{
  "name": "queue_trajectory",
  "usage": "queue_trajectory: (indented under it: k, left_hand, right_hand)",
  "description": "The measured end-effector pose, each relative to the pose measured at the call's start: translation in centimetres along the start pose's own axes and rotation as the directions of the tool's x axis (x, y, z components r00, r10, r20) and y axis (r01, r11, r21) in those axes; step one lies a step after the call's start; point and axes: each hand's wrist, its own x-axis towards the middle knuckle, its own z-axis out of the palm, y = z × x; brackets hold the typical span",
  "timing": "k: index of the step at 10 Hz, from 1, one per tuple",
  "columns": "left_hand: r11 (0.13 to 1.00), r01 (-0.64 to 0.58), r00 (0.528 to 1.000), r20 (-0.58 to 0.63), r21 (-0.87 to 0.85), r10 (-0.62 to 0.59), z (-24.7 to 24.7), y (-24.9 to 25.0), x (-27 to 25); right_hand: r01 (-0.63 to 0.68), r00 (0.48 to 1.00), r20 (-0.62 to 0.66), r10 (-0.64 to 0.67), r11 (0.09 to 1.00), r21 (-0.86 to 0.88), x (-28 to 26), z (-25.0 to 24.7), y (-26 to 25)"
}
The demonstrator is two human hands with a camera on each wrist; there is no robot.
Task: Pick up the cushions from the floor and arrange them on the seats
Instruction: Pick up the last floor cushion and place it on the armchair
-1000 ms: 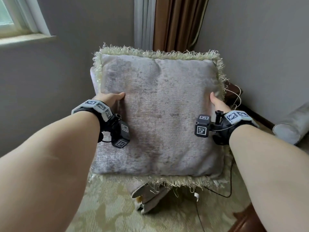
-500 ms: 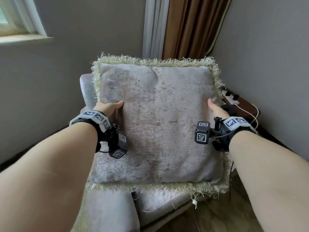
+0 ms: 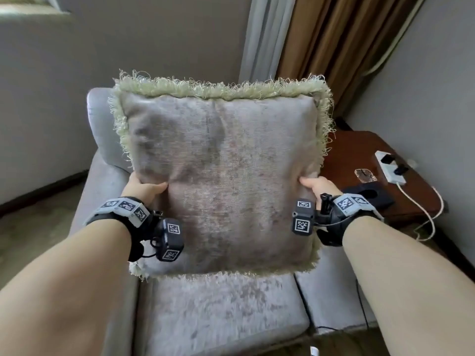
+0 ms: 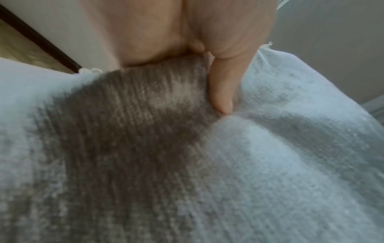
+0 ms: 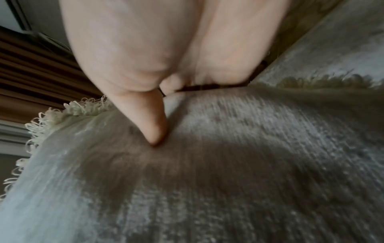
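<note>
Cushion (image 3: 223, 181) held upright in both hands over the armchair (image 3: 218, 312).

The left hand (image 3: 142, 187) grips the cushion's left edge and the right hand (image 3: 317, 186) its right edge, each with the thumb pressed into the front face and the fingers hidden behind. Pale fringe (image 3: 218, 87) runs along the top, above the grip. Below the hands, the lower edge hangs at the seat; contact cannot be told. Behind the cushion stands the backrest. Right of the right hand sits a side table (image 3: 359, 160) bearing a power strip (image 3: 390, 170).
</note>
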Motion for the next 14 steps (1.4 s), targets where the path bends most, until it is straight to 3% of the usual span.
queue_trajectory:
  k: [1,2,3,4,5,7,8,10,11,12,13,14]
  left_hand:
    - [0.993,0.089,0.995,-0.05,0.083,-0.085,1.9,-1.9,2.6]
    - [0.983,0.128,0.99,-0.079,0.135,-0.118,3.3,-3.4,4.7]
    - [0.97,0.196,0.975,-0.14,0.147,-0.175,5.4,-5.6,7.4]
    - [0.96,0.258,0.955,-0.18,0.111,-0.236,7.7,-9.1,10.5]
    - [0.951,0.292,0.943,-0.2,0.104,-0.268,8.9,-12.2,13.1]
    - [0.934,0.346,0.914,-0.255,0.09,-0.314,11.2,-18.5,17.0]
    - [0.918,0.358,0.911,-0.281,0.17,-0.303,11.9,-18.0,17.7]
    - [0.926,0.342,0.909,-0.304,0.159,-0.284,12.7,-15.7,17.7]
    - [0.894,0.26,0.925,-0.359,0.365,-0.123,13.0,-14.4,16.9]
    - [0.776,0.148,0.966,-0.259,0.613,0.02,12.8,-11.3,16.1]
    - [0.548,-0.089,0.972,-0.047,0.832,0.23,12.9,-6.4,15.8]
    - [0.411,-0.266,0.945,0.151,0.872,0.291,15.1,-4.1,15.6]
  right_hand:
    - [-0.018,0.996,0.08,0.032,0.985,-0.171,2.4,1.5,0.0]
    - [-0.05,0.993,0.098,0.065,0.989,-0.143,5.0,3.0,0.5]
    - [-0.137,0.985,0.111,0.13,0.988,0.065,16.1,7.1,5.6]
    - [-0.18,0.975,0.15,0.165,0.979,0.099,25.9,11.1,11.0]
    - [-0.205,0.971,0.149,0.187,0.973,0.11,29.4,13.6,13.1]
    - [-0.145,0.972,0.191,0.134,0.988,0.045,25.5,16.7,10.4]
    - [-0.079,0.979,0.187,0.078,0.997,-0.003,26.3,17.0,10.1]
    - [-0.062,0.988,0.139,0.074,0.994,-0.091,25.3,17.6,9.6]
    - [0.044,0.999,-0.001,-0.045,0.981,-0.188,23.3,17.5,8.6]
    - [0.279,0.954,-0.004,-0.299,0.895,-0.347,21.7,16.9,6.3]
    - [0.569,0.79,0.145,-0.596,0.623,-0.537,19.4,16.5,1.4]
    - [0.732,0.625,0.293,-0.724,0.412,-0.542,17.7,18.1,-1.7]
